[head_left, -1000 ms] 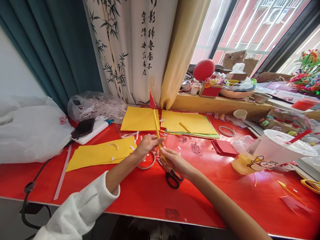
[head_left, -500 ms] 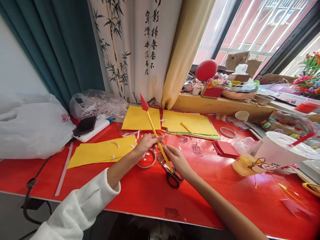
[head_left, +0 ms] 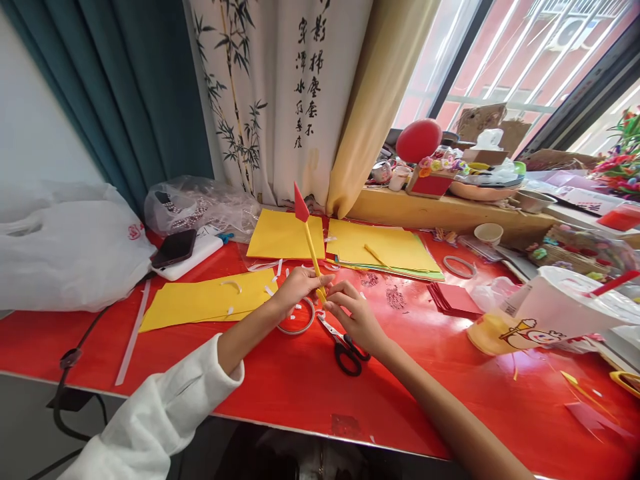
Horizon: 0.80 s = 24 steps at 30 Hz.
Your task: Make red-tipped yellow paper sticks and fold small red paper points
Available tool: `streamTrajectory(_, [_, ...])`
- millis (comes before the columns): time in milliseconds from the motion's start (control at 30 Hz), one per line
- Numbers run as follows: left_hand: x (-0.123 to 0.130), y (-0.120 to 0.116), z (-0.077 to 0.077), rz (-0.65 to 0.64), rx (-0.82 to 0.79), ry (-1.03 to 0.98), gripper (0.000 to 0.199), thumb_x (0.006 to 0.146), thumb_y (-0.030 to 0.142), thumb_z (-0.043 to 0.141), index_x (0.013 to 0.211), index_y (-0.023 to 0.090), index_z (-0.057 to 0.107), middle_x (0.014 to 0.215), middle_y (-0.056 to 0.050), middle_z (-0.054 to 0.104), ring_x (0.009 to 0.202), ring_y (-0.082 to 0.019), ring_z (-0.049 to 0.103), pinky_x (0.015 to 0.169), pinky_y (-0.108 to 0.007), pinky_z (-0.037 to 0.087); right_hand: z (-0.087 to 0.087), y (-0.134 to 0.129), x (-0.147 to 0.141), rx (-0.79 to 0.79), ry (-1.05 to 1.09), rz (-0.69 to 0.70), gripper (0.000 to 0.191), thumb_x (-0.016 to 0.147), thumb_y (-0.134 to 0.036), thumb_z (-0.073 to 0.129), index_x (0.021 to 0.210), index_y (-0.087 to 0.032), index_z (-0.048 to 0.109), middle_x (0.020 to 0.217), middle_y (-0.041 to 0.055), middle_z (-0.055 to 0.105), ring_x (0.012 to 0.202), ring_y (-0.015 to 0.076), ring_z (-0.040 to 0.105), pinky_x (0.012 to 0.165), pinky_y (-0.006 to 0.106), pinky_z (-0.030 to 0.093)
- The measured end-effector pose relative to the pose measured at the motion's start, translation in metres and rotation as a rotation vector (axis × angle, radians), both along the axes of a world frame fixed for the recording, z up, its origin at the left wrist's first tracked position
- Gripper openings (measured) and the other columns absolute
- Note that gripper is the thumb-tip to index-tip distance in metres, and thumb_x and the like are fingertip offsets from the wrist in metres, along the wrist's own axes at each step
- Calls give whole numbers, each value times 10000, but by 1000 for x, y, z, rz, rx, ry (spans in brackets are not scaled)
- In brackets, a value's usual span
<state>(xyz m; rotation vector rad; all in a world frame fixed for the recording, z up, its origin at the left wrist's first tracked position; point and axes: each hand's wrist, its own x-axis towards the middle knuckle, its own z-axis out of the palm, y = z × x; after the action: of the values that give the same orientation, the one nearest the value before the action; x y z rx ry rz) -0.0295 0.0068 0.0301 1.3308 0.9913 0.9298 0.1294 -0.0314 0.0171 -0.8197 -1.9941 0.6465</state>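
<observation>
A thin yellow paper stick (head_left: pixel 311 248) with a pointed red paper tip (head_left: pixel 301 204) slants upward over the table's middle. My left hand (head_left: pixel 296 288) is closed around its lower part. At the lower end, the fingertips of my right hand (head_left: pixel 357 319) are pinched on the yellow paper, which looks bent or folded there; the fingers partly hide it. Black-handled scissors (head_left: pixel 347 357) lie partly open on the table, just under my right hand. Below my left hand is a ring-shaped roll of tape (head_left: pixel 300 331), among small white scraps.
Yellow sheets lie at the left (head_left: pixel 185 305) and at the back (head_left: pixel 285 233), beside a stacked pile (head_left: pixel 385 250). Red paper squares (head_left: pixel 453 300) and a large drink cup (head_left: pixel 540 310) stand right. A white plastic bag (head_left: pixel 70 247) and a phone (head_left: pixel 174 248) are left.
The stick has become more upright and its lower end no longer reaches down over the scissors. My right fingers have moved up close to my left hand. The view has shifted slightly.
</observation>
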Motion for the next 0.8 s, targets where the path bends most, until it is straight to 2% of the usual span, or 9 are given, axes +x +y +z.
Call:
streamTrajectory(200, [0,1,-2,31,12,35,404,672,485,667,649,86,608,511,10,514,431,-52,464,436,-185,389,7,-8,-6,-351,146,-3,304,891,-406,452,711,-181,548,836,21,392,706,115,445,625,253,416])
streamTrajectory(300, [2,-1,1,26,30,55,405,679,494,656,668,89,634,494,12,516,429,-58,471,436,-188,397,11,-8,-7,-456,250,0,343,868,-429,472,646,-172,525,800,13,383,668,107,434,580,243,405])
streamTrajectory(500, [3,-3,3,9,46,110,410,679,507,653,698,97,662,466,9,526,419,-65,480,442,-189,396,3,-6,-8,-635,321,-78,343,786,-233,537,464,-156,448,672,4,416,742,119,444,717,245,383])
streamTrajectory(600, [2,-1,-1,17,63,135,415,683,513,647,651,100,640,478,-1,536,435,-69,495,450,-187,400,1,-5,-10,-720,332,-72,270,787,-273,522,545,-155,497,684,1,434,672,114,454,647,260,421])
streamTrajectory(700, [-1,3,-4,46,54,150,415,690,517,640,689,102,642,483,3,536,433,-71,498,452,-190,408,3,-6,-12,-751,359,-48,204,777,-367,567,740,-167,554,834,14,485,707,119,482,587,254,458])
streamTrajectory(800, [-2,5,-4,58,41,153,418,679,519,650,706,102,638,485,6,535,433,-74,501,452,-194,412,5,-7,-11,-595,336,-95,242,778,-376,600,922,-194,530,860,11,515,764,131,508,592,242,460])
